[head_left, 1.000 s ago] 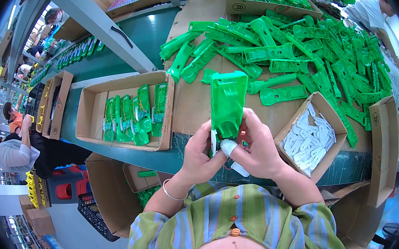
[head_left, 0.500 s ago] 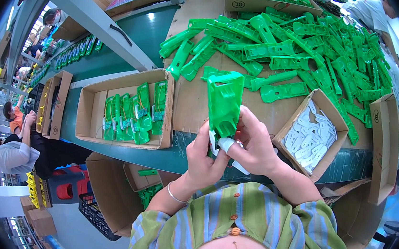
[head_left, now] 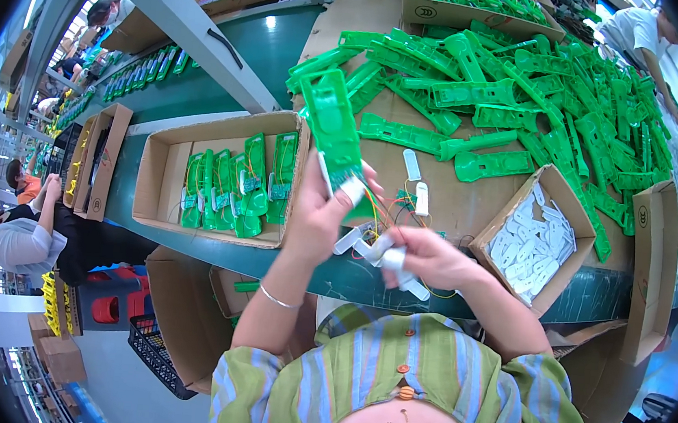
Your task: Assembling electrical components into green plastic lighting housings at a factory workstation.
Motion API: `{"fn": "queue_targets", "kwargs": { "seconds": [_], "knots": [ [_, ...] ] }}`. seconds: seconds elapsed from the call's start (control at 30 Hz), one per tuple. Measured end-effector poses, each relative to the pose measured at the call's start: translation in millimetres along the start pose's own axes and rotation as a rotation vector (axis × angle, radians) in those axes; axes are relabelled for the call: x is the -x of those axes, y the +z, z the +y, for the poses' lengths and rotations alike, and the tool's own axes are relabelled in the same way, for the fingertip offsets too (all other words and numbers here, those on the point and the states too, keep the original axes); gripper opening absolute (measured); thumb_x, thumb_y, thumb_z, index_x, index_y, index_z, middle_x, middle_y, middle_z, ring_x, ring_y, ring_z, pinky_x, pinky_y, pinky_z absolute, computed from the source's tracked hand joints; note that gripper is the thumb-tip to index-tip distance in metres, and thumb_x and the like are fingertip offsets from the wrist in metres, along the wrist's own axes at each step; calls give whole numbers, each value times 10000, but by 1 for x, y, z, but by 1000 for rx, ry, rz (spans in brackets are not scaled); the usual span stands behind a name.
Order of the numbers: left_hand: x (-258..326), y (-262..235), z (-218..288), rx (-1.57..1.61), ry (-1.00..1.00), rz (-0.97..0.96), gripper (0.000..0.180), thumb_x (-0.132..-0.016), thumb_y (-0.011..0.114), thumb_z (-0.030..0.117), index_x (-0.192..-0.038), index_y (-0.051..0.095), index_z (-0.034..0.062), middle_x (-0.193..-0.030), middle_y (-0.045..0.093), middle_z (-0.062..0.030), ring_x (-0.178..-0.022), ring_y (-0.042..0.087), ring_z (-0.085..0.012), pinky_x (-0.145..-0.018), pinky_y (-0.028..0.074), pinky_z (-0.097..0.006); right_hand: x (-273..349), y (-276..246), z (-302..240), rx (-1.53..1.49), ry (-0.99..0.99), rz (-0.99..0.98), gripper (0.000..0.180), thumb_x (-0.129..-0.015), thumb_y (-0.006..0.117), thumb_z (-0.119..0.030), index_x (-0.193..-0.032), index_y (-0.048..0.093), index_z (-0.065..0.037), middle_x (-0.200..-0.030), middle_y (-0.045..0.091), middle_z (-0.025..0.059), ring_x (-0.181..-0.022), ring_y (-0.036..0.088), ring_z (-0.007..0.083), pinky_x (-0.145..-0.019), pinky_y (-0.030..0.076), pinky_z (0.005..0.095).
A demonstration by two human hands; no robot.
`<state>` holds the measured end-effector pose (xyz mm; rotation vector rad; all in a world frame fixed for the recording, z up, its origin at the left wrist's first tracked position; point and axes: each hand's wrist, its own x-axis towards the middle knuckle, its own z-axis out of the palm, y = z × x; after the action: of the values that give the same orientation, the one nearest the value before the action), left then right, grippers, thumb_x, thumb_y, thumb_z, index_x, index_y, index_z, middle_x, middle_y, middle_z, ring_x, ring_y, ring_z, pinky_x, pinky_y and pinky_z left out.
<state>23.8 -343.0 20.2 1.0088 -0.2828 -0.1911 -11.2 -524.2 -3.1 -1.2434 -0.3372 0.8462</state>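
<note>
My hands are apart. My left hand (head_left: 314, 219) is closed round the lower end of a green shell (head_left: 333, 117), which tilts up toward eleven o'clock. My right hand (head_left: 432, 257), at four o'clock from the left, is blurred among wired white parts (head_left: 347, 241) — I cannot tell what it grips. Around me: a carton (head_left: 154, 185) of green shells (head_left: 252, 203) at nine, a box (head_left: 572, 271) of white pieces (head_left: 526, 258) at three, a green heap (head_left: 521, 98) at one.

We look from wearer's head, aimed steeply down over striped shirt (head_left: 455, 357); left hand (head_left: 315, 224) and right hand (head_left: 431, 257) close, mid-view; green workbench (head_left: 605, 288) spreads beyond; wide fisheye bends straight edges toward dark rim.
</note>
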Motion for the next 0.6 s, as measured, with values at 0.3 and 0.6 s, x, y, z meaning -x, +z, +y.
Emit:
{"fn": "queue_targets", "kwargs": {
  "seconds": [0.3, 0.6],
  "knots": [
    [-12, -14, 24, -1636, 378, -32, 634, -711, 506, -87, -1305, 304, 6, -980, 497, -189, -861, 519, -371, -729, 440, -418, 4, -29, -36, 1047, -358, 373, 181, -768, 601, -86, -880, 477, -16, -555, 477, 87, -472, 503, 233, -452, 402, 337],
    [13, 4, 4, -147, -125, -117, 385, -828, 507, -13, -1184, 361, 13, -971, 543, -93, -852, 570, -168, -772, 480, -318, -10, -61, -38, 1333, -535, 779, 162, -748, 509, 37, -899, 545, -11, -749, 557, 121, -698, 573, 265, -604, 455, 330]
  ]
}}
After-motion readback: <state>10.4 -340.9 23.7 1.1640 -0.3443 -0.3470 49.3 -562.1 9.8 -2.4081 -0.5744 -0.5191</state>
